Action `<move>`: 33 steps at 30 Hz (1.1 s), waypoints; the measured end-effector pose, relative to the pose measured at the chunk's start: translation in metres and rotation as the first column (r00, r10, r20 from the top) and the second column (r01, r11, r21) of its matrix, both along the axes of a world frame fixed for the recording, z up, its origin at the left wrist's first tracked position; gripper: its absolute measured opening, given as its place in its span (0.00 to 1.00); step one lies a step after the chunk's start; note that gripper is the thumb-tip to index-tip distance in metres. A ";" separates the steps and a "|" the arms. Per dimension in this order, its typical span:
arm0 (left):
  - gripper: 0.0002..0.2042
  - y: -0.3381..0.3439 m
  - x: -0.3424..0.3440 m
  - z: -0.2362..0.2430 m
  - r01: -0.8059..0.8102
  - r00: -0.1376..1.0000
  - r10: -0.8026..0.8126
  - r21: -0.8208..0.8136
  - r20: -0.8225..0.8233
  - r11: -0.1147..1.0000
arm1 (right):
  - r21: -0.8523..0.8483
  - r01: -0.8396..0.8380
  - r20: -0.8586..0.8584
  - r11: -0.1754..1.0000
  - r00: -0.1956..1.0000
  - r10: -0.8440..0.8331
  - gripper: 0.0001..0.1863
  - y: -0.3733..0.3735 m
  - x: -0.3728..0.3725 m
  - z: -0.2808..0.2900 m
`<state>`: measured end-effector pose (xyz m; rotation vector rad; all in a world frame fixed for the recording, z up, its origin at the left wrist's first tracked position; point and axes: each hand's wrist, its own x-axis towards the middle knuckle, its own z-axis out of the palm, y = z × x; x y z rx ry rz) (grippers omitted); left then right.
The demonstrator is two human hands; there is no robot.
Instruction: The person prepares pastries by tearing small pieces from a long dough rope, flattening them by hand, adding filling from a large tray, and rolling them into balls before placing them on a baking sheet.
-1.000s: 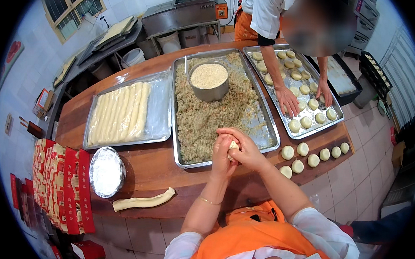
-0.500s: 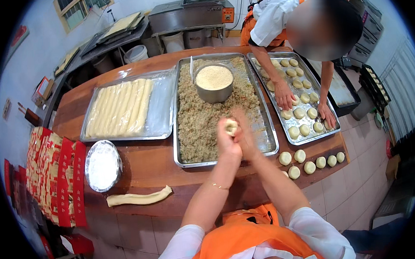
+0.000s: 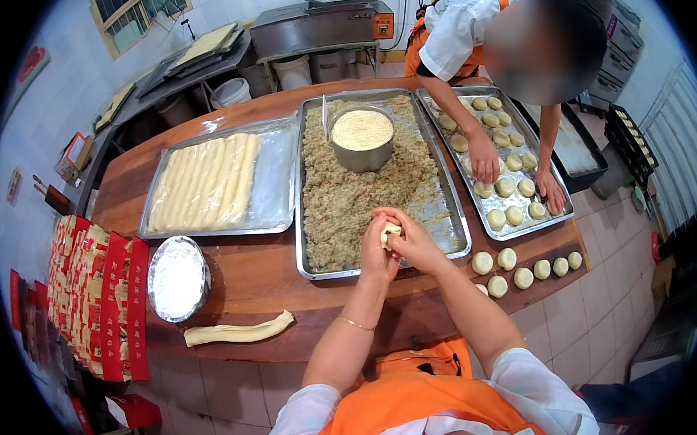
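A small pale dough piece (image 3: 390,232) sits between my two hands, above the near end of the filling tray. My left hand (image 3: 375,251) cups it from the left with curled fingers. My right hand (image 3: 414,242) wraps over it from the right, its fingers pressing at the dough's top. Much of the dough is hidden by the fingers. Under my hands lies crumbly greenish-brown filling (image 3: 336,202) in a metal tray (image 3: 320,275). A round metal pot (image 3: 362,139) of pale grains stands on the filling. Several round dough buns (image 3: 523,278) rest on the table to my right.
Dough strips under plastic (image 3: 203,181) fill a tray at left. Near them are a bowl of white flour (image 3: 178,279) and a dough rope (image 3: 241,329). Across the table, a co-worker's hands (image 3: 484,159) touch buns on a tray (image 3: 512,232). Red packages (image 3: 103,298) stand left.
My right hand has moved from a blurred position beside the dough to closing over it with curled fingers. The co-worker's hand nearer me has shifted slightly down among the buns.
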<state>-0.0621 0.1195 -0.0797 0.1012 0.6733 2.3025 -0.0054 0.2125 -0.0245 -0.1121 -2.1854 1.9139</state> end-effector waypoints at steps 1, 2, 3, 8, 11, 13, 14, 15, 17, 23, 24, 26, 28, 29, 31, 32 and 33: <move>0.11 -0.002 -0.002 -0.003 0.017 0.999 -0.017 0.002 -0.029 1.000 | -0.084 -0.015 0.050 0.996 0.999 0.019 0.30 0.001 0.003 -0.001; 0.10 -0.003 -0.002 -0.002 0.031 0.998 -0.030 0.007 -0.056 1.000 | -0.165 -0.027 0.102 0.986 0.994 0.044 0.30 -0.001 0.007 0.011; 0.10 -0.003 -0.001 -0.001 0.002 0.999 -0.002 -0.016 -0.046 1.000 | -0.246 -0.035 0.150 0.969 0.986 0.074 0.31 -0.002 0.010 0.017; 0.09 0.004 0.010 0.022 -0.104 0.991 0.110 -0.072 0.082 0.992 | -0.116 -0.164 0.069 0.980 0.983 0.173 0.35 0.006 0.010 0.012; 0.14 -0.007 -0.004 0.000 0.105 0.995 -0.101 0.282 -0.026 0.954 | 0.487 -0.095 -0.111 0.868 0.979 0.170 0.37 0.014 0.013 0.023; 0.19 -0.010 0.014 0.041 0.099 0.993 -0.109 0.172 0.051 0.980 | 0.654 -0.017 -0.181 0.756 0.967 0.178 0.37 0.017 0.014 0.026; 0.22 -0.013 0.021 0.056 0.092 0.991 -0.103 0.116 0.087 0.989 | 0.687 0.004 -0.206 0.726 0.960 0.190 0.36 0.018 0.012 0.027; 0.26 -0.016 0.021 0.045 0.171 0.985 -0.168 0.055 -0.045 0.984 | 0.718 0.026 -0.231 0.695 0.952 0.203 0.35 0.021 0.011 0.026; 0.26 -0.016 0.027 0.043 0.165 0.986 -0.163 0.042 -0.046 0.985 | 0.735 0.071 -0.273 0.675 0.941 0.199 0.30 0.020 0.009 0.033; 0.21 -0.012 0.028 0.042 0.116 0.979 -0.135 -0.125 -0.152 0.985 | 0.597 0.114 -0.316 0.794 0.943 0.102 0.22 0.008 0.012 0.029; 0.20 -0.012 0.029 0.045 0.117 0.973 -0.140 -0.129 -0.183 0.985 | 0.573 0.120 -0.316 0.811 0.945 0.084 0.21 0.009 0.013 0.029; 0.21 -0.015 0.031 0.051 0.157 0.962 -0.170 -0.074 -0.213 0.985 | 0.524 0.129 -0.311 0.842 0.949 0.049 0.21 0.009 0.014 0.032; 0.23 -0.022 0.028 0.056 0.233 0.952 -0.218 0.047 -0.215 0.971 | 0.531 0.224 -0.409 0.817 0.912 0.015 0.20 0.005 0.015 0.041; 0.25 -0.025 0.024 0.047 0.244 0.930 -0.229 0.016 -0.287 0.970 | 0.531 0.270 -0.458 0.803 0.889 0.004 0.20 -0.001 0.015 0.047; 0.28 -0.024 0.018 0.026 0.226 0.900 -0.226 -0.046 -0.372 0.973 | 0.469 0.316 -0.470 0.825 0.880 -0.070 0.20 -0.013 0.012 0.048; 0.29 -0.024 0.019 0.023 0.195 0.898 -0.210 -0.077 -0.388 0.978 | 0.477 0.288 -0.441 0.830 0.896 -0.058 0.21 -0.014 0.013 0.049; 0.29 -0.020 0.028 0.038 0.131 0.918 -0.164 -0.114 -0.361 0.985 | 0.483 0.263 -0.412 0.835 0.910 -0.049 0.22 -0.014 0.013 0.049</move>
